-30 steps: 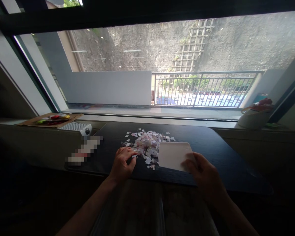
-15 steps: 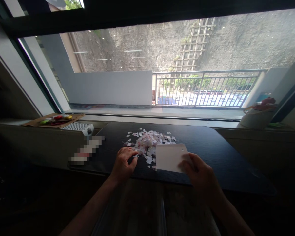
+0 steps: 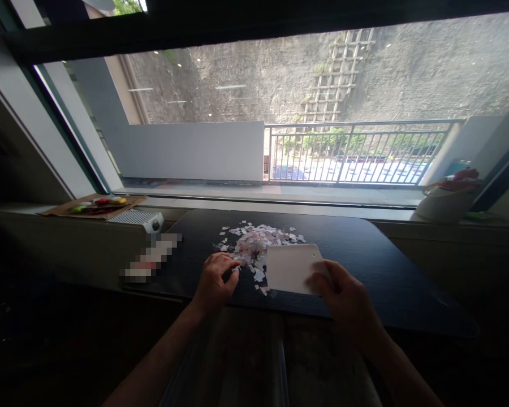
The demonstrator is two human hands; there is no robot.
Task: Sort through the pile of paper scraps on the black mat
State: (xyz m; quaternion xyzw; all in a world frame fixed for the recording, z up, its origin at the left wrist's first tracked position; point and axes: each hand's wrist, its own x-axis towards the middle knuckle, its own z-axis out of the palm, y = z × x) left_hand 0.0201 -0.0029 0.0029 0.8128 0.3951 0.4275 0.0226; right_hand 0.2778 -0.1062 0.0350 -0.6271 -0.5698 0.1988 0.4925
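Note:
A heap of small cut paper scraps (image 3: 258, 240), mostly white with some pinkish ones, lies on the dark tabletop (image 3: 339, 237). My right hand (image 3: 343, 288) grips a flat white scraper-like card (image 3: 290, 268) by its right end, thumb on the near face. The card has rounded corners and a small hole near its upper right. Its left edge is at the right front of the heap, covering some scraps. At the heap's left front, my left hand (image 3: 216, 280) is curled, thumb and forefinger tips close together at a small white paper scrap (image 3: 236, 268).
Left of the heap lies a blurred-out item (image 3: 152, 260) on the table. On the sill behind are a brown board (image 3: 68, 209) with colourful things and a white slatted device (image 3: 142, 219). A pale container (image 3: 439, 203) stands at the right, before the large window.
The white card has shifted slightly left and up, with my right hand holding it. My left hand stays in nearly the same place, and the whole view has moved a little.

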